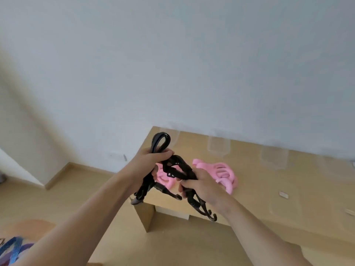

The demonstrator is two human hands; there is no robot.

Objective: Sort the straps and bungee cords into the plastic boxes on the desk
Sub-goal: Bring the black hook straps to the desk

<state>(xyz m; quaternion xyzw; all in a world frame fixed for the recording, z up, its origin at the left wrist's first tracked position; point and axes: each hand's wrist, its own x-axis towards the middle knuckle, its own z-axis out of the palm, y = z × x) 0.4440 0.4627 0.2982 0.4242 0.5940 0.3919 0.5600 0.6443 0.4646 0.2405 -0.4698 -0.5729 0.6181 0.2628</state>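
Observation:
Both hands hold a tangle of black bungee cords [173,167] above the left end of the wooden desk [288,189]. My left hand [148,162] grips the bundle near its top, and a black loop sticks up above the fist. My right hand [199,186] grips the lower strands; black hooks hang below it. A pile of pink straps [222,172] lies on the desk behind the hands, partly hidden by them. Clear plastic boxes [218,145] [273,157] stand along the wall at the back of the desk.
Another clear box [172,134] stands at the desk's back left corner. Small pale pieces [283,194] lie on the right part of the desk. Wooden floor lies to the left, and a blue patterned thing [13,246] shows at the bottom left corner.

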